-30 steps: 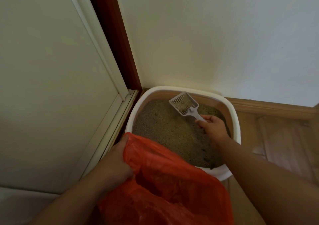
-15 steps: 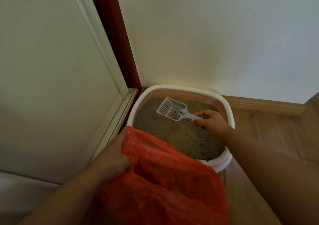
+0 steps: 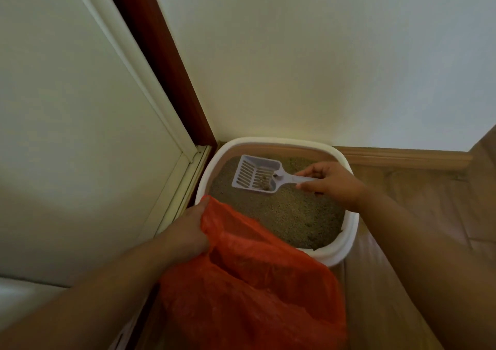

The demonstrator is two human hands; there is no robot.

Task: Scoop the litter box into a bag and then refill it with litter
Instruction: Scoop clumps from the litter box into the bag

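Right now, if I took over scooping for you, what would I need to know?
Left hand grips the rim of the orange bag, holding it open beside the litter box.
Right hand pinches the handle of the white scoop, held above the litter.
A few clumps sit in the scoop, near its handle end.
Done: one scoopful lifted and mostly sifted.
Left: tip it into the bag, scoop any other clumps, then refill. No fresh litter is in view.

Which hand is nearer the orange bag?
Left. The left hand grips the orange bag at its left edge; the right hand holds the scoop handle above the litter, clear of the bag.
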